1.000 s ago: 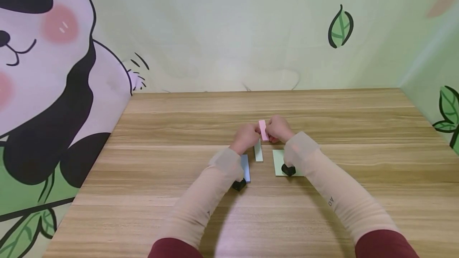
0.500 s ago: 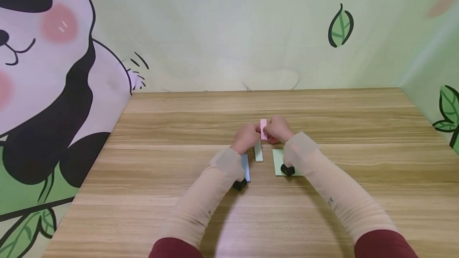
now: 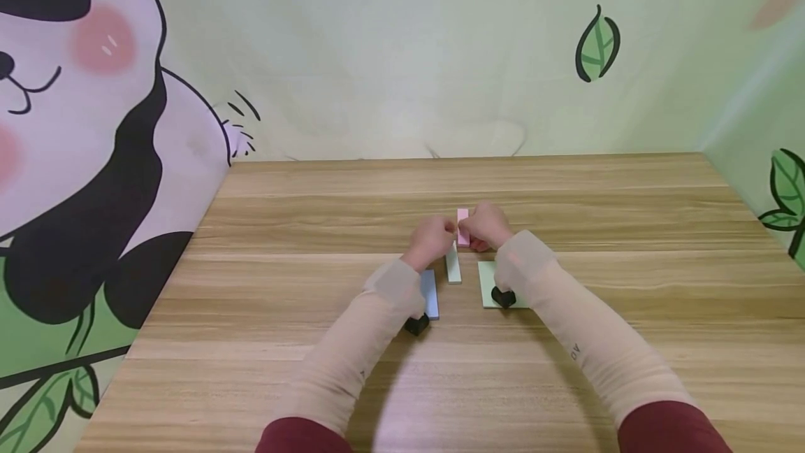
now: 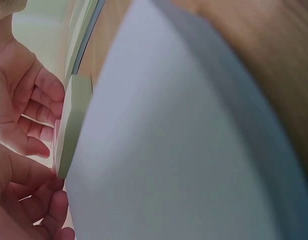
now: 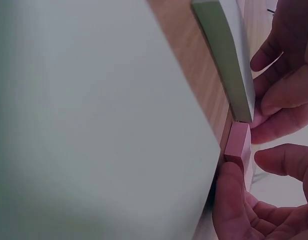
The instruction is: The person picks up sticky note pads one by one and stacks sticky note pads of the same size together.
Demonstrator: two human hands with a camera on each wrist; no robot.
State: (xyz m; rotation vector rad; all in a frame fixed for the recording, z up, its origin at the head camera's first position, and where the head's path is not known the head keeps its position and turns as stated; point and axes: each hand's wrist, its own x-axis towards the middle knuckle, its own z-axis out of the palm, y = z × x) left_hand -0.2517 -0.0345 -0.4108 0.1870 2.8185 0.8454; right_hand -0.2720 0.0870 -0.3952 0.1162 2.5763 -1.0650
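Note:
A small pink block lies just beyond and right of a pale green strip-shaped block. My right hand curls over the pink block; the right wrist view shows a finger against its side and the thumb close to its top. My left hand covers the far end of the pale green block, fingers bent, fingertips near where the two blocks meet. I cannot tell whether it grips that block. In the left wrist view, the pale green block partly hides the fingers.
Under my left wrist lies a blue flat board, partly covered by the forearm. A pale green square board lies under my right wrist. All rest on the wooden table. A cartoon-printed backdrop rises behind.
The pink block has turned from slightly slanted to nearly straight and shifted a little to the right. The left fingers have drawn slightly away from it; the pale green block stays put.

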